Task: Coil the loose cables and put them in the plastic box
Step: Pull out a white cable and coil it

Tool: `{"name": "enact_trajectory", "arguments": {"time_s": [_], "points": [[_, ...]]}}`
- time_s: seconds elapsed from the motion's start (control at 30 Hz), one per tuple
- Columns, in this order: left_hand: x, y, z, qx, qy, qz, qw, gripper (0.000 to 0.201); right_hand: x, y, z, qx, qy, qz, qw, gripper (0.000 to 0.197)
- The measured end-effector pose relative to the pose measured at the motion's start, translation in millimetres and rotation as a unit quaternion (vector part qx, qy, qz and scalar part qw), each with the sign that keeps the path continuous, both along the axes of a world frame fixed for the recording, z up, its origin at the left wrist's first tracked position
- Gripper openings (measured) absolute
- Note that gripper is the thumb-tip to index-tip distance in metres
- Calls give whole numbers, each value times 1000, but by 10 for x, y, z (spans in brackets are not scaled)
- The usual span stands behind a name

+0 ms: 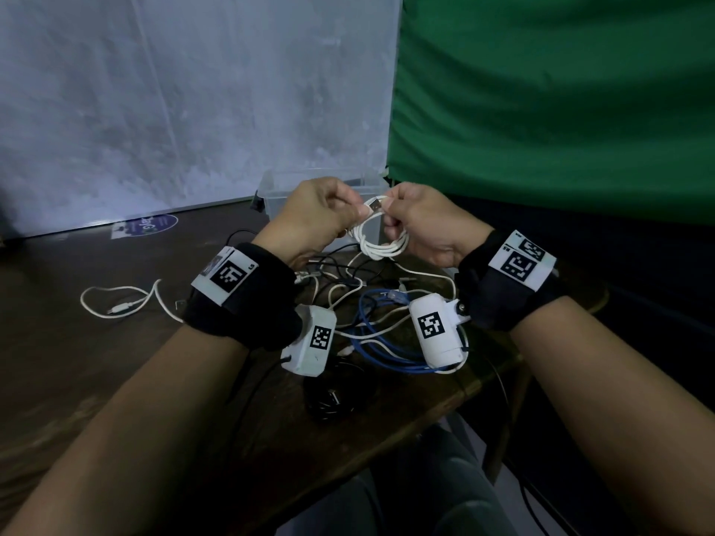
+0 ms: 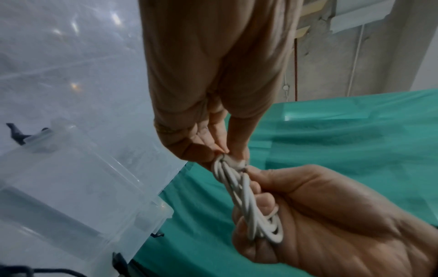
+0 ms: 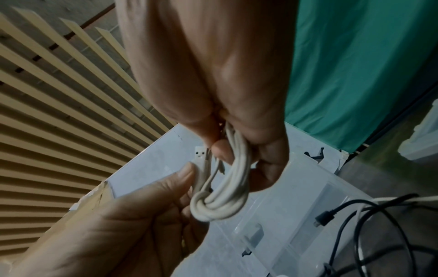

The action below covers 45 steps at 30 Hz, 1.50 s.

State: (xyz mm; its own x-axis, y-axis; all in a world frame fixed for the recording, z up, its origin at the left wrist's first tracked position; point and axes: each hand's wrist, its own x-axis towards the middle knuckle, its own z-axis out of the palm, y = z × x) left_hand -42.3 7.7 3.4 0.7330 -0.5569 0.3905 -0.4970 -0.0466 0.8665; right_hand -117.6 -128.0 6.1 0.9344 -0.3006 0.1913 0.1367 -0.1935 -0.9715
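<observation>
A white USB cable [image 1: 381, 243], wound into a small coil, hangs between both hands above the table, in front of the clear plastic box [image 1: 276, 197]. My left hand [image 1: 358, 211] pinches the coil's top by the USB plug [image 1: 373, 205]. My right hand [image 1: 389, 212] grips the coil's other side with curled fingers. In the left wrist view the left hand [image 2: 227, 151] pinches the coil [image 2: 246, 202] and the right hand [image 2: 259, 189] curls round it. In the right wrist view the right hand [image 3: 227, 150] holds the coil [image 3: 222, 191]; the left thumb [image 3: 187, 172] presses the plug [image 3: 201, 155]. The box [image 3: 296, 206] lies below.
Loose cables lie tangled on the dark wooden table [image 1: 96, 361] under my wrists: a blue cable [image 1: 377, 342], white ones, a black bundle [image 1: 329, 404]. Another white cable [image 1: 116, 303] lies at the left. A green cloth [image 1: 541, 110] hangs behind on the right.
</observation>
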Motion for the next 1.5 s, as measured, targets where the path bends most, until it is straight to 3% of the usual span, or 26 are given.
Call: {"name": "enact_trajectory", "arguments": {"time_s": [0.13, 0.37, 0.53, 0.7, 0.97, 1.23, 1.5], "points": [[39, 44, -16, 15, 56, -35, 998, 15, -1, 18, 0, 2, 17, 22, 1000, 25], [46, 20, -53, 123, -16, -18, 992, 15, 3, 25, -16, -60, 38, 17, 997, 29], [2, 0, -84, 165, -19, -13, 986, 21, -19, 28, 4, -111, 91, -7, 990, 29], [-42, -44, -95, 160, -10, -3, 987, 26, 23, 23, -24, -113, 100, -30, 988, 28], [-39, 24, -40, 148, 8, -30, 988, 12, 15, 23, -64, -113, 47, -21, 992, 29], [-64, -67, -103, 142, -12, 25, 989, 17, 33, -3, -44, -233, 104, -57, 965, 20], [-57, -105, -119, 128, -6, 61, 990, 20, -18, 53, -8, -220, 101, -54, 969, 24]]}}
